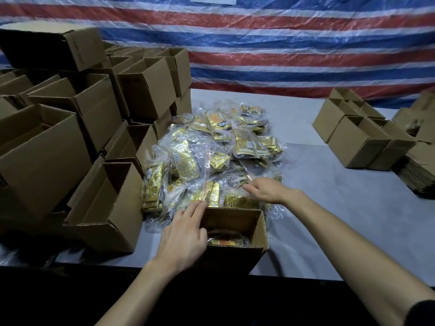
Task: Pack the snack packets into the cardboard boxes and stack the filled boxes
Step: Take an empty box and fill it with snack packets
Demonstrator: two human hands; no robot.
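Cardboard, brown and corrugated, formed the open box (231, 258) that we saw upright at the near edge of the grey-covered table (329, 208). Inside it, low down, we could make out one gold packet (226, 241). The left hand (186, 236) lay over the box's left wall, fingers straight and close together, their tips reaching the far left corner next to the pile; we saw nothing held in it. The right hand (263, 191) rested flat on the pile of snack packets (211, 156), fingers stretched out and pointing left across the clear plastic, not curled round anything that we could see.

That pile, gold sachets in clear bags, lay in the middle of the table just behind the open box, touching its far wall. Just to the left of it we noted another open box (106, 208), tilted back, and behind that a stack of boxes (70, 114) several high. Well apart on the right stood a small cluster of boxes (360, 140), with flattened cardboard (419, 175) beside them. A red, white and blue striped tarpaulin (282, 43) hung behind the table
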